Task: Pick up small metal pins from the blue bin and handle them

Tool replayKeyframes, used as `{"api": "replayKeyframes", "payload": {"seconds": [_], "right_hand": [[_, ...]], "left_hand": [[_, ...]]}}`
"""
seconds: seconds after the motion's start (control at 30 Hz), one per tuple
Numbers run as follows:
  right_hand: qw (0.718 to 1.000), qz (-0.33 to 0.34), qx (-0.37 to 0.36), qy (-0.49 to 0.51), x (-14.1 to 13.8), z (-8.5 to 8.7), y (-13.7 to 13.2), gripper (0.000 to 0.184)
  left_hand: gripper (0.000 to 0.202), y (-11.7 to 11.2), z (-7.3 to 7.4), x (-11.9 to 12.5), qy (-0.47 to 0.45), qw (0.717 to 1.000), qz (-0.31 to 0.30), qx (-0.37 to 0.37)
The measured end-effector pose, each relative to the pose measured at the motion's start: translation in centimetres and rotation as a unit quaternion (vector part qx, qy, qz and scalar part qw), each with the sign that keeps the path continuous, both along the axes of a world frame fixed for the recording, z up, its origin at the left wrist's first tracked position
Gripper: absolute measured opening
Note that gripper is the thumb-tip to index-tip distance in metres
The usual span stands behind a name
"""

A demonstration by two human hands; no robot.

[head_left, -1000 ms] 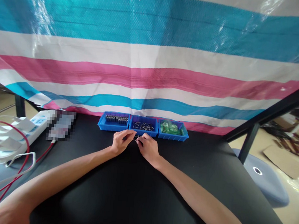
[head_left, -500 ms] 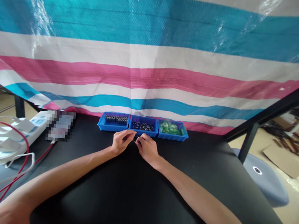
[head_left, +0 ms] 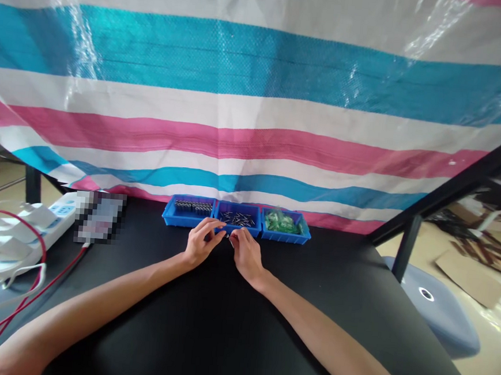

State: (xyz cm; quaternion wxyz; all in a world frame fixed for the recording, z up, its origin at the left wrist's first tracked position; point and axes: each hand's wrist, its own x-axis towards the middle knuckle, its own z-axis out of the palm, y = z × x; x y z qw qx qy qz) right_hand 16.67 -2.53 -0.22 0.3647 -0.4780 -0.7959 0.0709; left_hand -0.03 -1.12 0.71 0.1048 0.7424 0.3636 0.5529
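Observation:
My left hand [head_left: 199, 242] and my right hand [head_left: 245, 252] meet over the black table [head_left: 205, 322], just in front of three blue bins. Both are pinched with fingertips nearly touching, around a tiny metal piece [head_left: 229, 238] too small to make out. The left bin [head_left: 188, 213] holds dark cylindrical parts, the middle bin [head_left: 238, 219] thin metal pins, and the right bin [head_left: 284, 225] green pieces in clear bags.
A striped blue, white and pink tarp [head_left: 247, 118] hangs right behind the bins. At the left lie a white power strip [head_left: 60, 213], red cable [head_left: 20, 302] and a blurred object [head_left: 99, 217]. A black frame post [head_left: 406, 246] and grey round stool [head_left: 436, 306] stand at the right.
The camera has tilted up a little, so everything sits lower in view. Both hands stay pinched together in front of the middle bin, with only slight finger movement.

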Motion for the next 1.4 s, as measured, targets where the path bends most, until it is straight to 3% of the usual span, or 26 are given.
{"api": "replayKeyframes", "payload": {"seconds": [0.33, 0.53, 0.8, 1.07, 1.4], "right_hand": [[0.997, 0.033, -0.020, 0.063, 0.2, 0.8, -0.3, 0.017], [0.995, 0.012, -0.025, 0.099, 0.4, 0.7, -0.2, 0.016], [0.993, 0.018, -0.034, 0.115, 0.2, 0.5, -0.1, 0.020], [0.992, 0.014, -0.045, 0.115, 0.3, 0.1, 0.3, 0.021], [0.994, 0.013, -0.037, 0.100, 0.3, 0.6, 0.1, 0.021]], "left_hand": [[0.014, 0.1, 0.0, 0.1, 0.012, 1.000, -0.014, -0.019], [0.015, 0.3, 0.0, 0.3, 0.029, 0.998, -0.015, -0.050], [0.010, 0.3, 0.1, 0.1, 0.016, 1.000, -0.012, 0.002], [0.011, -0.1, -0.8, 0.2, -0.066, 0.994, -0.033, -0.076], [0.023, -0.2, -0.5, -0.1, -0.028, 0.996, -0.015, -0.087]]}}
